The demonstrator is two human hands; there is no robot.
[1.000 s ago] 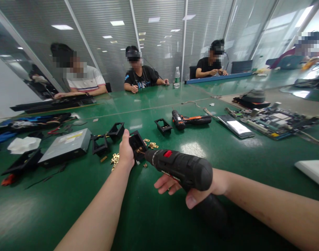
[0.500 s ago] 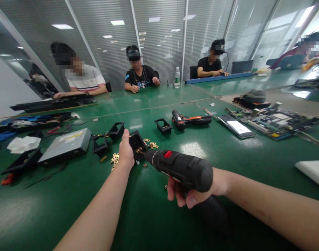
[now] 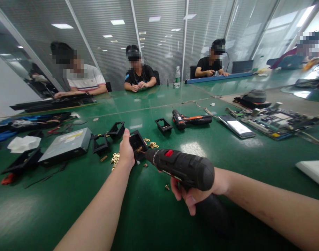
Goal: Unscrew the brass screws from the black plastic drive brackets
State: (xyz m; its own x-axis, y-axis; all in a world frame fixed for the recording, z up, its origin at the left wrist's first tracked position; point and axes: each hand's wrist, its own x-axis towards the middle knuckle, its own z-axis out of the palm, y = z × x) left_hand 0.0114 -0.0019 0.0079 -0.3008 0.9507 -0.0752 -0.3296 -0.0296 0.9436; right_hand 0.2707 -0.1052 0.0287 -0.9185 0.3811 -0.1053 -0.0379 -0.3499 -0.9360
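Note:
My left hand is closed around the left side of a black plastic frame, holding it tilted over the table. My right hand grips a black cordless drill with a red switch on top. The drill's bit points into the frame at small brass pieces inside it; whether the tip touches them I cannot tell. Loose brass plates lie beside my left hand, and more brass plates lie behind the frame. Small screws rest on the table near the drill.
More black frames stand left and behind. A silver disc drive lies left. Behind are a second drill, a phone and a circuit board. Several people sit across the green table, near a water bottle.
The fingers of my right hand have shifted on the drill's handle, and the drill has moved very slightly right. A screw below it shows more fully. My left hand holds the frame almost unchanged.

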